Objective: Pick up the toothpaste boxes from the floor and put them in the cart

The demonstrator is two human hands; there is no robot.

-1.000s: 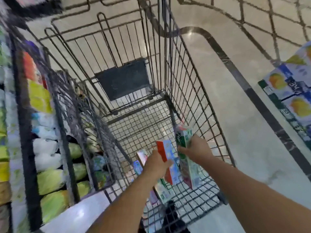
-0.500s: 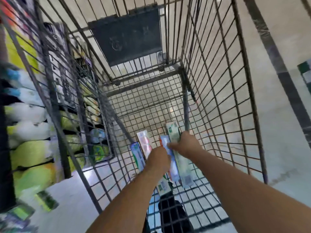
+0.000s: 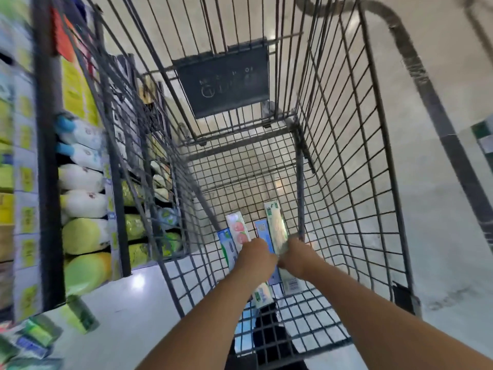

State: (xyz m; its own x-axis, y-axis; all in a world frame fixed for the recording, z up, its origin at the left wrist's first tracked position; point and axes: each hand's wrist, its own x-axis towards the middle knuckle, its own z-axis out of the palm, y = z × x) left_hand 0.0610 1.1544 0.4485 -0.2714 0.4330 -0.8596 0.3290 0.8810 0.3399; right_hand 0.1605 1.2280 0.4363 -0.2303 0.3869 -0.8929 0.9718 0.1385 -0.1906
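Observation:
Both my arms reach down into the wire cart [image 3: 354, 198]. My left hand [image 3: 255, 259] grips a blue toothpaste box [image 3: 262, 230], held low against the cart's mesh bottom. My right hand [image 3: 296, 257] grips a green and white toothpaste box [image 3: 276, 225] right beside it. A pink and white box [image 3: 237, 228] and a blue-green box [image 3: 226, 247] lie flat on the cart bottom to the left of my hands. Several more toothpaste boxes [image 3: 80, 315] lie on the floor at the lower left. My fingers are hidden behind the backs of my hands.
Store shelves [image 3: 48, 161] packed with yellow and white packs run along the left of the cart. A dark plate [image 3: 224, 80] hangs on the cart's far wall. Pale tiled floor [image 3: 440, 236] stretches to the right.
My hands have gone down from mid-height in the cart to its bottom, and the two boxes they hold went from upright to lying flat beside the others.

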